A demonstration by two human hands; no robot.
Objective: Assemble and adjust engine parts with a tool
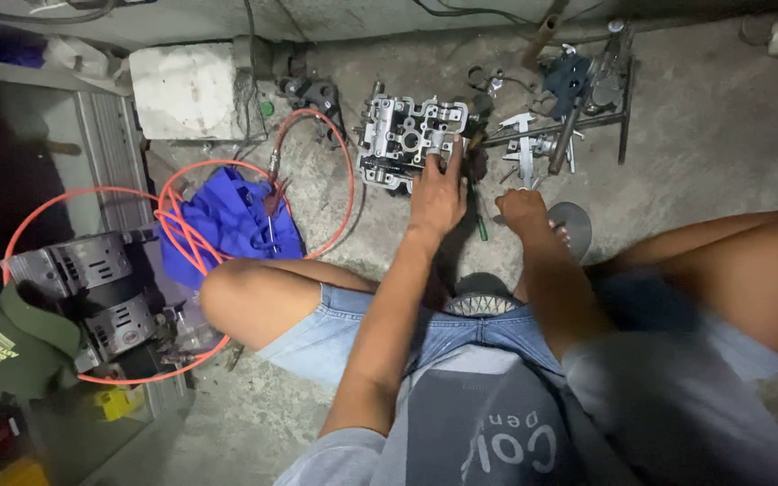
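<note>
On a rough concrete floor [695, 117], a metal cylinder head [404, 137] lies by the wall, its long axis running left to right. The left hand [436, 191] reaches forward, fingers spread flat on its right end. The right hand [522, 212] hangs curled beside a grey disc [576, 225]; its grip is unclear. An orange hose [173, 216] loops left.

The right hand [522, 212] hides whatever its grip closes on.

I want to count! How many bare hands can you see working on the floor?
2. The left hand rests on the grey engine part. The right hand is beside it, near a round grey disc. No other hands show.
</note>
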